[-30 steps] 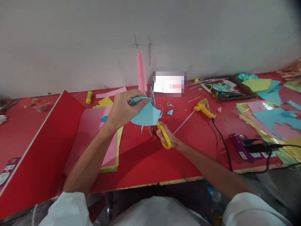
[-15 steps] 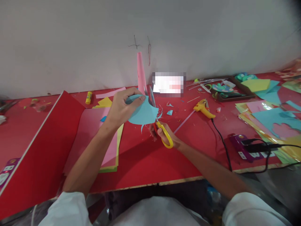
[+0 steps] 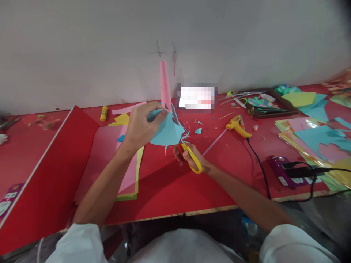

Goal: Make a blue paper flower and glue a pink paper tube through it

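Between thumb and fingers, my left hand (image 3: 145,124) pinches a light blue piece of paper (image 3: 167,132) with a rounded lower edge, held above the red table. My right hand (image 3: 192,156) grips scissors (image 3: 195,160) with yellow and red handles. Their blades point up and away, at the paper's right edge, and part of them is hidden behind it. Thin blue paper slivers lie near the blades, beside a small blue scrap (image 3: 198,130). Behind the paper stands a rolled pink paper cone (image 3: 165,80).
Pink and yellow sheets (image 3: 128,175) lie at left, by a red board (image 3: 55,164) and a glue stick (image 3: 103,113). To the right are a yellow glue gun (image 3: 238,127) with a cord, a purple power strip (image 3: 287,171), a dark tray (image 3: 285,104) and coloured papers (image 3: 318,138).
The scissor blades have moved closer together at the paper's right edge, and the scissors have shifted slightly left. My left hand keeps its hold, with the paper tilted a little differently.
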### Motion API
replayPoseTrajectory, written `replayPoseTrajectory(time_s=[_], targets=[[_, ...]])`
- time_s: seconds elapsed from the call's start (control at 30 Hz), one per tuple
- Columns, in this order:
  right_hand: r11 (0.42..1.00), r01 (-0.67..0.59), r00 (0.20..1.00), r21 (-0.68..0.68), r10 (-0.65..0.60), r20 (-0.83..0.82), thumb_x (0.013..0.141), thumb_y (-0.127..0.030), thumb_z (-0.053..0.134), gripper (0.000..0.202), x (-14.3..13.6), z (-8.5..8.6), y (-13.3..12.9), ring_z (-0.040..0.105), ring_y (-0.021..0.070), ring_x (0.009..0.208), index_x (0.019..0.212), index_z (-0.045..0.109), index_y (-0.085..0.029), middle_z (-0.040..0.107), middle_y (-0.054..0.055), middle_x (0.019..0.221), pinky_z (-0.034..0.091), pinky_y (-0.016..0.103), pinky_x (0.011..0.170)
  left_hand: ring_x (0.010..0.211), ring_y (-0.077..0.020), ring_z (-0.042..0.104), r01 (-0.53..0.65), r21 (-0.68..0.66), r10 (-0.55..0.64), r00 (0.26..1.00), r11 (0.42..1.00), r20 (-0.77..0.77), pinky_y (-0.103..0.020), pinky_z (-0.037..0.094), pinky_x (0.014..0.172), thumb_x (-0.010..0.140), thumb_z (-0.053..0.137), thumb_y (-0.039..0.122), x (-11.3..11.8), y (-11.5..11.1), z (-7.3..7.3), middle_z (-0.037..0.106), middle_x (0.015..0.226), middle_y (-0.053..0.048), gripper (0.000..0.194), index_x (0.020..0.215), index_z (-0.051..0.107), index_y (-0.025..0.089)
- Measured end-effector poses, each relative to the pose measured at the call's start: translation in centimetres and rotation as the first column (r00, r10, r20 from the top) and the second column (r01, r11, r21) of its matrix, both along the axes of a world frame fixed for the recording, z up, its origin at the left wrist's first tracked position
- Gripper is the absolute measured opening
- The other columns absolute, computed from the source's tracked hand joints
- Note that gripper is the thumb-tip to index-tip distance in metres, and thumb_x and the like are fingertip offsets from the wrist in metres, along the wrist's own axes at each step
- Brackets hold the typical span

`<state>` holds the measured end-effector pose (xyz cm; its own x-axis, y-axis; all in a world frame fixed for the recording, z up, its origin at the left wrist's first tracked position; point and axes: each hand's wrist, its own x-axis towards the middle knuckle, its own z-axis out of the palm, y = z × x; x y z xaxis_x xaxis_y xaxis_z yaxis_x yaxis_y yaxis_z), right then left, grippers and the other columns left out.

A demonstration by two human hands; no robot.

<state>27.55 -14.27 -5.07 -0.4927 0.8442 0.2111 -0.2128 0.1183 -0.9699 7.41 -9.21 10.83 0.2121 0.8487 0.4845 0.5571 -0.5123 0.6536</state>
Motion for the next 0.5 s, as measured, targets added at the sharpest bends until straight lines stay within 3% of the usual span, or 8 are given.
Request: replayPoseTrajectory(time_s=[0.5], targets=[[0.999, -0.035, 0.999, 0.003, 0.035, 0.022, 0.091, -0.091, 0.054, 0.072, 0.00, 0.16, -0.08, 0.051, 0.0106, 0.055, 0.103, 0.060, -0.020, 0.057, -0.004, 0.070, 0.045, 0.025, 0.053, 0.067, -0.0168, 0.056, -0.045, 0.067, 0.053, 0.991, 0.997, -0.123, -0.034, 0.044, 0.069, 0.093, 0.064, 0.028, -0.13, -0.02, 0.27, 0.066, 0.071, -0.001, 0.018, 0.076, 0.066, 0.022]])
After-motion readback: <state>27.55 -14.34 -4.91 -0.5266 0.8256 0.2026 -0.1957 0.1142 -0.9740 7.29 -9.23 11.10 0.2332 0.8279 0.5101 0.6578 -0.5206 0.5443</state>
